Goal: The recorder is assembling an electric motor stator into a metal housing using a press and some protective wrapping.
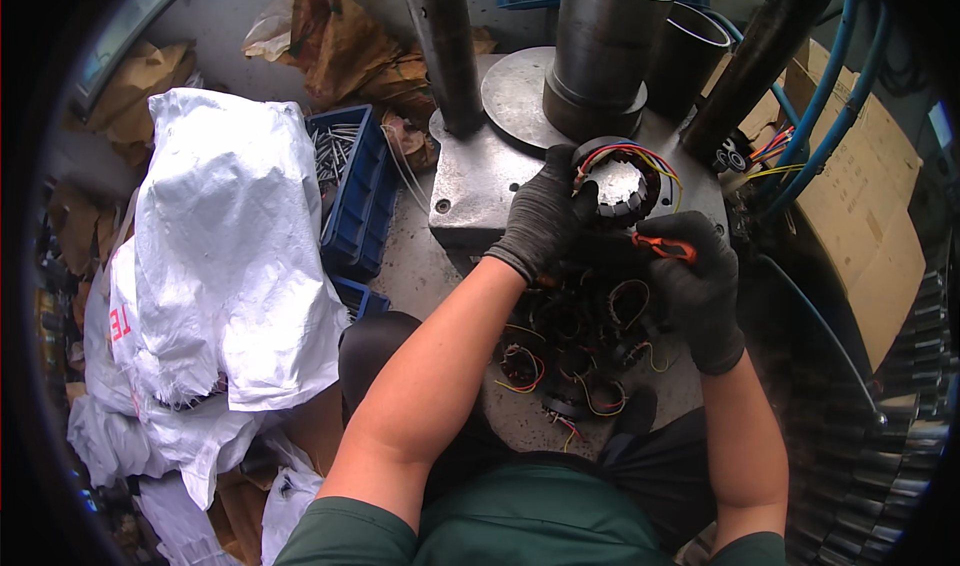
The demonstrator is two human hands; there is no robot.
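My left hand (548, 211), in a dark grey glove, is closed on the left side of a ring-shaped motor stator (648, 194). Red, blue and yellow lead wires curve over the stator's top, and a bright surface shows through its middle. It sits at the front edge of a steel press table (470, 191). My right hand (695, 291), gloved alike, grips an orange-handled hand tool (665, 248) just below the stator's right side. The tool's working end is too small to make out, so I cannot tell whether it touches the stator.
Several wired stators (565, 406) lie below the table, between my legs. A steel cylinder (605, 56) stands on a round plate between two posts. Left are a blue bin (360, 201) of metal pins and white sacks (235, 236). Cardboard (860, 206), blue hoses (850, 96) and stacked metal parts (880, 476) are right.
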